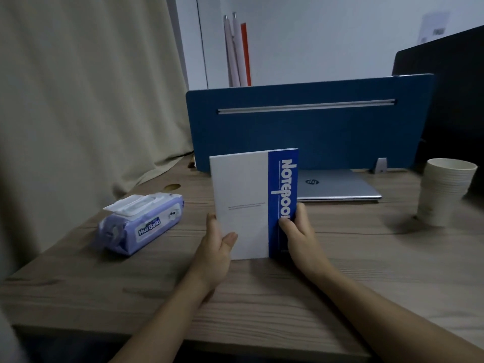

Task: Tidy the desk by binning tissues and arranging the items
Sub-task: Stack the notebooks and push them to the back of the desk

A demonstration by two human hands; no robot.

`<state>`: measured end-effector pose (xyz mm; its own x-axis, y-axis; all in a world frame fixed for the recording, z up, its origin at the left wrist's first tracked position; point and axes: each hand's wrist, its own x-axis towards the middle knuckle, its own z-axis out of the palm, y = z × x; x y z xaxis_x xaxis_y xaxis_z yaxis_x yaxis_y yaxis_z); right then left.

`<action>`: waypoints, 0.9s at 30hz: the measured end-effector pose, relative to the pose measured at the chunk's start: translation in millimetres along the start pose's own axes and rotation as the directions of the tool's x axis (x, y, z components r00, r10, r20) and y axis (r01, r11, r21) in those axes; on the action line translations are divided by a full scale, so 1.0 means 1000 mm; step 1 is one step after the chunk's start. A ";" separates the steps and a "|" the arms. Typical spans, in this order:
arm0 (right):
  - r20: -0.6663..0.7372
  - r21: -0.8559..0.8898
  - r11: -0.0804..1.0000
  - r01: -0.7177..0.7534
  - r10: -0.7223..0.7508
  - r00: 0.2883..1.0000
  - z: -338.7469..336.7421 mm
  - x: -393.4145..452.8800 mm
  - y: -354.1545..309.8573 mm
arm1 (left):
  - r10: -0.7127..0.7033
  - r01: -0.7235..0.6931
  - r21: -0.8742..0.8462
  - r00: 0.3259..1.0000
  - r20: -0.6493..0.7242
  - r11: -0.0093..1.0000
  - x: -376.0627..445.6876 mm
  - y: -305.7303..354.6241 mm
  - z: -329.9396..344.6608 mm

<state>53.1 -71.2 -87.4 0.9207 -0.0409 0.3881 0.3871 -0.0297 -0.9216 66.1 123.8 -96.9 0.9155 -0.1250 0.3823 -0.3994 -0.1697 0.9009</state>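
A white notebook (243, 195) with a blue spine strip stands upright on its lower edge in the middle of the wooden desk (262, 289). My left hand (218, 246) grips its lower left edge, thumb across the white cover. My right hand (297, 229) holds the lower right edge over the blue strip. A purple pack of wet wipes (142, 222) lies on the desk to the left, its white lid slightly raised. No loose tissues are in view.
A closed silver laptop (337, 186) lies behind the notebook, against a blue desk divider (309, 127). A stack of paper cups (444, 191) stands at the right. A beige curtain (86, 95) hangs at the left and a dark monitor (455, 95) rises at far right.
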 end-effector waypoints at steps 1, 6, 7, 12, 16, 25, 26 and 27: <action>0.005 -0.023 0.999 0.023 -0.023 1.000 0.001 0.001 0.000 | -0.006 0.005 -0.019 0.999 -0.035 1.000 0.004 0.000 -0.001; 0.029 -0.250 0.955 0.156 -0.154 0.988 0.006 0.007 0.002 | 0.009 -0.042 -0.132 0.970 -0.241 0.990 0.020 -0.005 -0.011; 0.036 -0.276 0.946 0.167 -0.163 0.986 0.006 0.009 0.003 | 0.020 -0.060 -0.135 0.959 -0.282 0.989 0.024 -0.005 -0.014; 0.019 -0.458 0.861 0.221 -0.239 0.971 0.009 0.027 0.012 | 0.100 -0.154 -0.100 0.907 -0.408 0.983 0.046 -0.008 -0.016; -0.074 -0.407 0.890 0.204 -0.255 0.964 0.010 0.048 0.020 | 0.140 -0.162 -0.034 0.927 -0.349 0.986 0.063 -0.009 -0.011; 0.000 -0.454 0.863 0.222 -0.249 0.968 0.009 0.113 0.051 | 0.109 -0.060 0.182 0.956 -0.271 0.981 0.128 -0.040 -0.017; 0.019 -0.469 0.856 0.217 -0.236 0.972 0.010 0.120 0.054 | 0.097 -0.043 0.199 0.959 -0.267 0.979 0.134 -0.045 -0.019; 0.034 -0.491 0.845 0.211 -0.223 0.974 0.011 0.128 0.059 | 0.087 -0.026 0.226 0.960 -0.267 0.974 0.141 -0.050 -0.019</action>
<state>194.3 -67.7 -92.5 0.8121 0.0009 0.5835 0.4973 -0.5244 -0.6912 216.5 133.6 -84.3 0.8565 0.1265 0.5004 -0.4232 -0.3829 0.8211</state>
